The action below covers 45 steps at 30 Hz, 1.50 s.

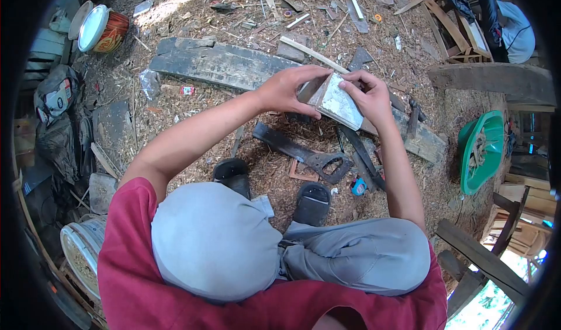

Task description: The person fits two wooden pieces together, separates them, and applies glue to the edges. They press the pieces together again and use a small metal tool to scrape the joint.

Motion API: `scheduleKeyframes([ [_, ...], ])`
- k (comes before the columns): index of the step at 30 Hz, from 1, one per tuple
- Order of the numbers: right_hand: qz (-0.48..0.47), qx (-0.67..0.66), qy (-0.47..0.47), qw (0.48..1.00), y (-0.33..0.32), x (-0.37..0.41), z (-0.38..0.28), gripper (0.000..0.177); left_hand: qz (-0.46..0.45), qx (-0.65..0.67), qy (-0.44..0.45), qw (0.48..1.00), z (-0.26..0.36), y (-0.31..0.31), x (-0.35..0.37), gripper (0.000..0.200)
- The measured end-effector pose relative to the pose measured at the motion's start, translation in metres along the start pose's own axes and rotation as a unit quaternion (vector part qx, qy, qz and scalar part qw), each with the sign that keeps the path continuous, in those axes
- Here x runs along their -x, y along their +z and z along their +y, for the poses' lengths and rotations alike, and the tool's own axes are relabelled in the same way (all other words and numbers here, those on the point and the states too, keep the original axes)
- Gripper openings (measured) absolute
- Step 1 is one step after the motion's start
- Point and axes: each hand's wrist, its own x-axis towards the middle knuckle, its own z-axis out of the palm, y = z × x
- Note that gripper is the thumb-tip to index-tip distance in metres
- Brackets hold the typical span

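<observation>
Two hands on one wooden piece (339, 102), head view. Left hand (289, 90) clamped round its left end, fingers wrapped over the top. Right hand (367, 96) pinched shut on the right edge. Piece held in the air between both hands, pale face up, long axis slanting from the left hand down toward the right wrist; neither hand clearly nearer. Bodyward of the hands, on the sawdust ground (175, 111): a hand saw (318, 157) and a small blue tape measure (358, 186). Just beyond the hands, a dark plank (222, 64). Well right of the right hand, a green basin (494, 125) holding brownish scraps, kind unclear. Far left of the left hand, a tipped bucket (102, 29), white inside, contents not visible.
</observation>
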Motion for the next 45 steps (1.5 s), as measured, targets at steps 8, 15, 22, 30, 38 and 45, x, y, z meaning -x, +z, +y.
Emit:
scheduleKeyframes([
  [8, -0.005, 0.008, 0.004, 1.000, -0.001, -0.002, -0.002, 0.021, 0.001, -0.002, 0.006, 1.000, -0.003, 0.000, 0.000, 0.102],
  [15, -0.008, 0.008, 0.003, 1.000, -0.002, -0.003, -0.003, 0.020, 0.015, -0.007, 0.027, 0.999, -0.006, 0.001, -0.002, 0.100],
  [22, 0.002, 0.009, -0.009, 1.000, 0.001, -0.003, -0.002, 0.018, 0.013, -0.010, 0.009, 1.000, -0.003, -0.001, -0.002, 0.100],
  [30, -0.002, 0.028, -0.007, 1.000, 0.004, -0.004, -0.011, 0.015, 0.022, -0.012, 0.031, 0.999, 0.001, -0.005, -0.001, 0.109],
  [38, 0.006, 0.029, -0.010, 1.000, 0.007, -0.007, -0.015, 0.017, 0.014, -0.007, 0.006, 1.000, 0.005, -0.006, -0.003, 0.104],
  [45, -0.005, 0.079, -0.028, 0.997, 0.008, -0.009, -0.019, 0.020, 0.003, 0.001, -0.026, 1.000, -0.004, -0.006, 0.000, 0.102],
])
